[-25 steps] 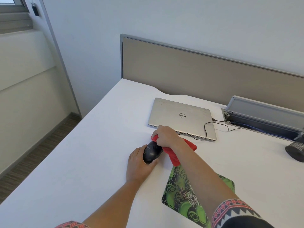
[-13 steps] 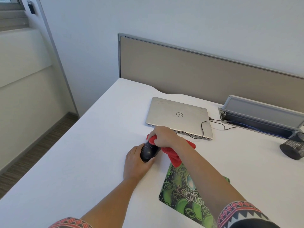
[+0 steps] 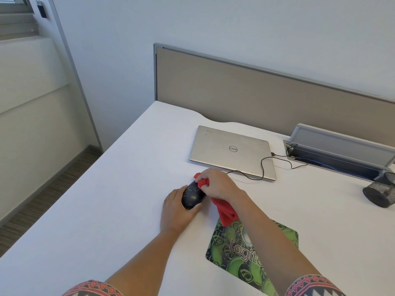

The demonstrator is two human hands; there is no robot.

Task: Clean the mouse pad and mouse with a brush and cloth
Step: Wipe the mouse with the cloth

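Mouse (image 3: 193,197) cupped in left hand (image 3: 176,212), right hand (image 3: 218,184) pressing cloth (image 3: 226,212) on it

On the white desk (image 3: 106,199): one black mouse (image 3: 192,196), one red cloth (image 3: 225,211), one green patterned mouse pad (image 3: 230,251), one closed silver laptop (image 3: 224,150), one black mesh cup (image 3: 380,194), far right.

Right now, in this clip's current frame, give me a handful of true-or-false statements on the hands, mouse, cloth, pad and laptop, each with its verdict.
1. The left hand holds the black mouse on the desk. True.
2. The right hand wipes with a brush. False: it grips a red cloth against the mouse.
3. The mouse sits on the green mouse pad. False: it is on the bare desk, off the pad's far left corner.
4. The laptop is closed, with a cable plugged in at its side. True.
5. The cloth's loose end hangs over the pad's far edge. True.
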